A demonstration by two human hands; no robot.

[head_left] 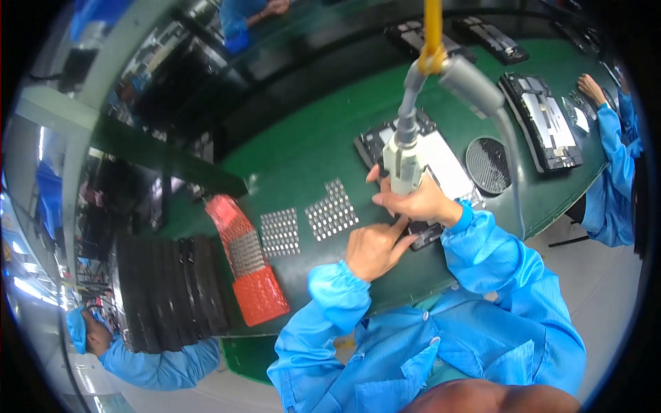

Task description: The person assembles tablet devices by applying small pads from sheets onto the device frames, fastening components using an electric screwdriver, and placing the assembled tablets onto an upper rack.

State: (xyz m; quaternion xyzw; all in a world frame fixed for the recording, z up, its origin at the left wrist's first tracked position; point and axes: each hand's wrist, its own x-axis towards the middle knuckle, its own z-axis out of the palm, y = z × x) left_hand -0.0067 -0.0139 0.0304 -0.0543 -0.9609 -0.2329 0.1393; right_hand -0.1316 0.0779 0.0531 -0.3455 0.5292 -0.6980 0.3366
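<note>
A green surface (303,155) runs across a workshop. Nearest, the left hand (372,249) rests at the unit (447,162)'s near end, thumb and forefinger slightly parted; whether that grip pinches anything, I cannot tell. Just beyond, the right hand (418,201) has its grip wrapped around the driver (405,162), which stands roughly upright over the unit; the tip is hidden.

The unit lies flat in front of the person, black with a pale plate. It looks stiff and fairly light, its smooth plate perhaps slippery and its exposed parts fragile, so the dark outer edges seem the safer hold. The driver looks rigid, best taken round its body; the yellow hanger (432,34) probably bears some weight.

To the left lie two part grids (332,210), a red pouch (261,296) and a black stack (165,292). Rightward come a round tray (480,183), another unit (544,124) and a co-worker (611,134).
</note>
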